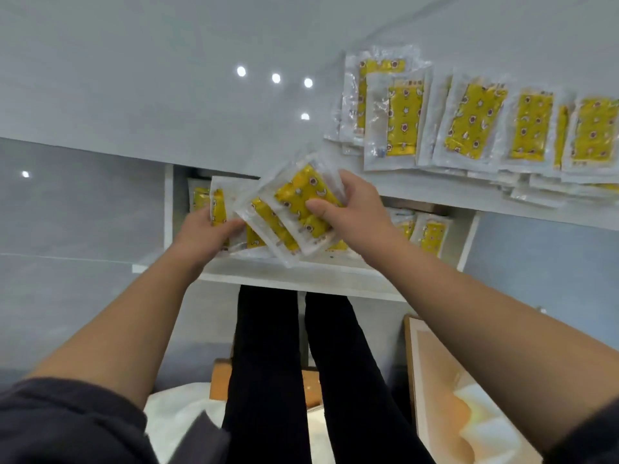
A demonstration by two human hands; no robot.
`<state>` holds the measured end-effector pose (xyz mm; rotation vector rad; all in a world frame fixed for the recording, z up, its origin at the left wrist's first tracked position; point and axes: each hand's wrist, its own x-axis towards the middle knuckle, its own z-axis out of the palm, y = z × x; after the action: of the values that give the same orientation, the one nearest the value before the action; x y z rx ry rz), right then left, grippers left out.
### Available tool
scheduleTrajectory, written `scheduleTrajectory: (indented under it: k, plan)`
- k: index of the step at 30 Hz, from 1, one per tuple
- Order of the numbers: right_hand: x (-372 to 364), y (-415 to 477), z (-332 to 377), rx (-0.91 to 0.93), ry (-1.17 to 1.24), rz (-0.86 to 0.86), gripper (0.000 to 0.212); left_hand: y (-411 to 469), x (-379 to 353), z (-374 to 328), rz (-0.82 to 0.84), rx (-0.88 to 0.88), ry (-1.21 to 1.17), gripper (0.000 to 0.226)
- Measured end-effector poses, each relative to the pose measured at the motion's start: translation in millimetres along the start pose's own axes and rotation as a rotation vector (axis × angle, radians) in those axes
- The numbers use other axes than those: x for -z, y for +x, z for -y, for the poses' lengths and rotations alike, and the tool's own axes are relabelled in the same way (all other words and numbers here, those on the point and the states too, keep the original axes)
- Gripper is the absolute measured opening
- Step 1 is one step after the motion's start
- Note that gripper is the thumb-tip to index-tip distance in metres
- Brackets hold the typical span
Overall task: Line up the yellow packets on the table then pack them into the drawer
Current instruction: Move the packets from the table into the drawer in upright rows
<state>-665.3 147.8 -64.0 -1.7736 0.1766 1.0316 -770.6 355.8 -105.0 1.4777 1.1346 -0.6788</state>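
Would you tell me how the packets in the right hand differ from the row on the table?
The held packets are fanned, tilted and gripped by the right hand over the open drawer; the table row lies flat, overlapping side by side, untouched. The held packets are few; the table row has many. Both are yellow sachets in clear wrappers.

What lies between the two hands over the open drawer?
In the head view, a fanned bunch of yellow packets fills the gap: the right hand grips one end, the left hand touches the other, above the drawer.
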Motion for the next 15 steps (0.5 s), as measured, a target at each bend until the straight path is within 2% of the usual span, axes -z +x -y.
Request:
scheduleTrajectory:
  k: [4,8,10,12,15]
  plan:
    - [-12.7,7.7,-53.9,-0.236,0.112,-0.091,0.018,22.9,-12.8,24.4,-0.067,0.092,-0.064,0.026]
    - [-29.9,37.2,-89.0,-0.335,0.205,-0.226,0.019,54.7,-15.6,32.8,-0.098,0.099,-0.052,0.034]
    - [-41.0,53.8,-101.2,-0.351,0.211,-0.260,0.035,71.2,-12.6,34.3,-0.116,0.093,-0.040,0.041]
    - [-51.9,68.6,-110.6,-0.387,0.208,-0.303,0.056,86.7,-7.6,35.1,-0.128,0.079,-0.022,0.039]
    - [-65.9,85.3,-126.2,-0.440,0.224,-0.388,0.058,104.0,0.1,37.4,-0.136,0.073,0.044,0.020]
